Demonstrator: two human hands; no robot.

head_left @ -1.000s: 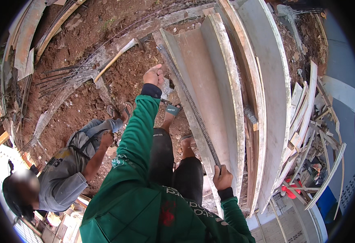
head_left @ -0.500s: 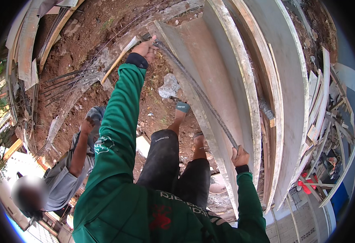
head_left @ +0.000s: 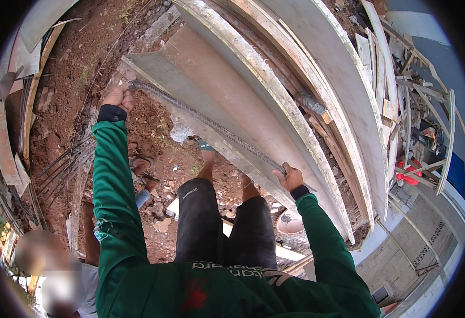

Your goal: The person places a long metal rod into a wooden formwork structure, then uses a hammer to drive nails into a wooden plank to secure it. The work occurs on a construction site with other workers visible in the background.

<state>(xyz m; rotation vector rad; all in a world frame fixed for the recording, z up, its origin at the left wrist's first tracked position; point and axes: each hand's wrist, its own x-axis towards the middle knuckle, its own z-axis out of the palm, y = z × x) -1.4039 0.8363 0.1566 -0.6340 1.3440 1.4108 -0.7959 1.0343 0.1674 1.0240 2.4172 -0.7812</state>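
A long, dark grey ribbed bar (head_left: 211,124) runs slantwise from far left to near right. My left hand (head_left: 119,97) is closed around its far-left end, beside the corner of a trough-shaped form. My right hand (head_left: 289,178) grips it toward the other end, thumb laid along it, and a short piece sticks out past the fingers. Beneath the bar lies the long trough-shaped form (head_left: 216,79), with a brown floor and grey side boards. The bar passes over its near side board; I cannot tell whether they touch.
More long boards (head_left: 322,69) stand beyond the trough, with a heap of scrap wood (head_left: 428,116) at right. Thin steel rods (head_left: 65,159) lie on the reddish soil (head_left: 57,106) at left. A concrete lump (head_left: 180,130) sits near my foot. Another person (head_left: 89,286) is at lower left.
My view has turned, and the trough now lies further left. The right hand has moved up along with the bar. A wooden-handled tool near my left hand no longer shows. The other person appears lower.
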